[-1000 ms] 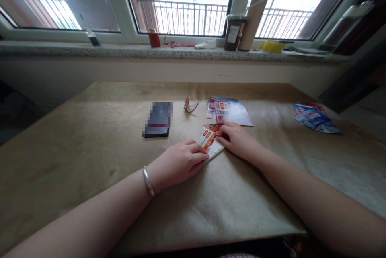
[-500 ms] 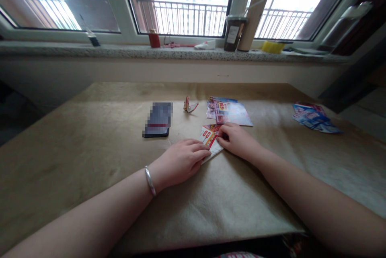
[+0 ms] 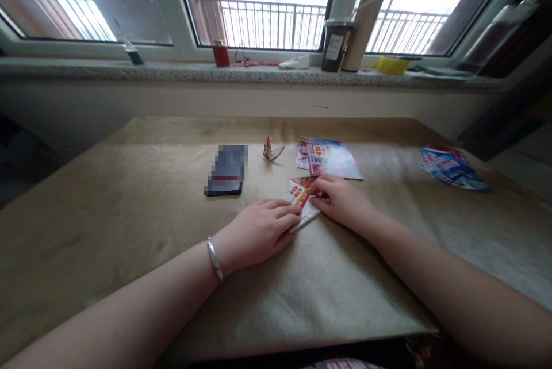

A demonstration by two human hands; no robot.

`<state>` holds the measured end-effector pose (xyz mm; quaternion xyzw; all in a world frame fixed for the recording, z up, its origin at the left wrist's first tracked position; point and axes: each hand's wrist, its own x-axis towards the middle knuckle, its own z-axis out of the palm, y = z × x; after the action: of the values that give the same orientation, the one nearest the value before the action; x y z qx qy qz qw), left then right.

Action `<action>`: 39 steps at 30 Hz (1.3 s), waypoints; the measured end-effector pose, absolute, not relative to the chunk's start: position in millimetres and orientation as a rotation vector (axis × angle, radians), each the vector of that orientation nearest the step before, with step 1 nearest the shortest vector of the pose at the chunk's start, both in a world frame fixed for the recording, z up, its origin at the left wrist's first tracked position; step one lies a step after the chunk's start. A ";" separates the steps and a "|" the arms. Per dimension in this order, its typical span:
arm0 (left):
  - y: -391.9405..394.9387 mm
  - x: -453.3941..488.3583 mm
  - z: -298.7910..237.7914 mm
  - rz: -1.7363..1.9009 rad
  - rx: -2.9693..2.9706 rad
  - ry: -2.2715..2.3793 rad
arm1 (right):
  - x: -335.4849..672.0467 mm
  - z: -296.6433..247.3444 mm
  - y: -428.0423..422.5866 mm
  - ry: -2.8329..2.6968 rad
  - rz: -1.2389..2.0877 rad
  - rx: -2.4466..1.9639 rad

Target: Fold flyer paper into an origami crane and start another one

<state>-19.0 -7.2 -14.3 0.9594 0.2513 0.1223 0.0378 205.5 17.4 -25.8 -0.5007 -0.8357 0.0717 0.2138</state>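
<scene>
A small folded paper (image 3: 307, 215), white with red and orange print, lies on the table between my hands. My left hand (image 3: 263, 226) holds its left side down, palm low, fingers close together over the printed face and thumb near the lower edge. At its upper right edge, my right hand (image 3: 334, 196) has its fingers curled in a pinch on the paper. The right fingertips partly cover that edge. Just beyond is a stack of colourful printed leaflets (image 3: 338, 162). A small folded paper piece (image 3: 271, 150) stands upright to the left of the stack.
A dark phone (image 3: 226, 170), partly pixelated, lies left of the papers. More blue leaflets (image 3: 452, 169) are fanned at the far right of the covered table (image 3: 129, 208). On the windowsill (image 3: 172, 73) stand a tall cylinder (image 3: 366, 21), a dark cup (image 3: 335, 47) and yellow tape (image 3: 391, 65).
My right fingers have shifted slightly along the paper's edge, and more of its white lower part shows. My left hand stays nearly in place. The view has tilted very slightly.
</scene>
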 end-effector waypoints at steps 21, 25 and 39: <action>-2.7 -24.5 -12.7 0.408 2.927 0.757 | 215.5 -13.9 14.9 -2.602 0.160 -1.193; 0.9 -26.5 -14.1 0.411 2.948 0.781 | 213.9 -15.6 15.4 -2.609 0.119 -1.205; 4.9 -28.3 -19.0 0.487 2.944 0.779 | 206.6 -10.3 8.7 -2.605 -0.067 -1.352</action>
<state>-28.3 4.9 -19.0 0.9542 0.2525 0.1579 0.0289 206.6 8.7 -10.3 -0.4581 -0.8827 -0.0227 0.1026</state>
